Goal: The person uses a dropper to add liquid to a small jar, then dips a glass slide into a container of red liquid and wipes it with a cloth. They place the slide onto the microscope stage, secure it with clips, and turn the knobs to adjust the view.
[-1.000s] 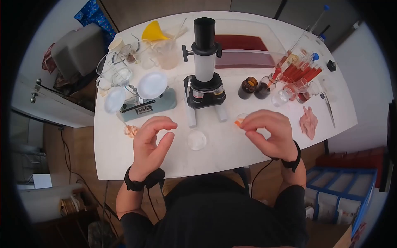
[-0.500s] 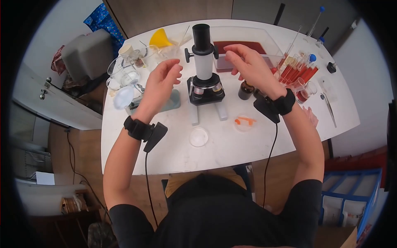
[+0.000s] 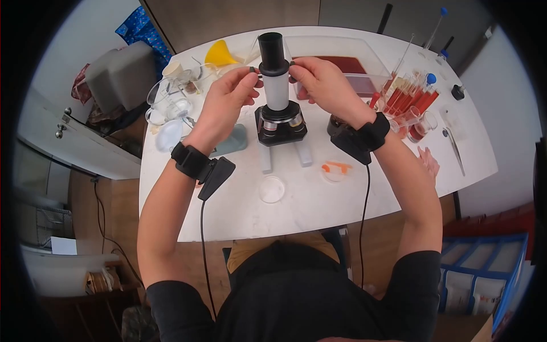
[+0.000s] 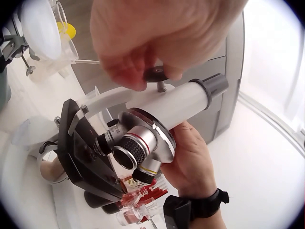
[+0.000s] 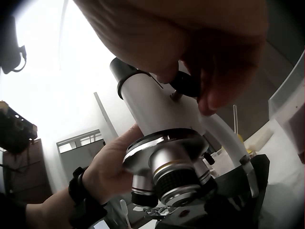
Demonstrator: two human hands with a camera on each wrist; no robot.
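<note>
A white and black microscope (image 3: 277, 91) stands mid-table, with its eyepiece tube (image 3: 272, 51) pointing up. My left hand (image 3: 228, 97) pinches the black focus knob (image 4: 156, 74) on its left side between thumb and fingers. On the opposite side, the fingers of my right hand (image 3: 327, 85) grip the matching knob (image 5: 186, 85). Below the tube, silver and black objective lenses (image 4: 136, 147) point at the black stage (image 3: 280, 135). A clear petri dish (image 3: 272, 189) lies in front of the base. Right of it is another dish (image 3: 330, 179) with orange pieces (image 3: 337, 166).
Red-filled test tubes (image 3: 409, 100) and a small beaker (image 3: 419, 132) crowd the right side, near metal tweezers (image 3: 454, 151). Behind the microscope sits a clear tray (image 3: 373, 51) with dark red contents. Glassware, a yellow funnel (image 3: 219, 54) and a balance (image 3: 231, 141) stand at left.
Both hands have risen from the front of the table to the microscope's sides and taken hold of its knobs. My right hand has left the dish with the orange pieces.
</note>
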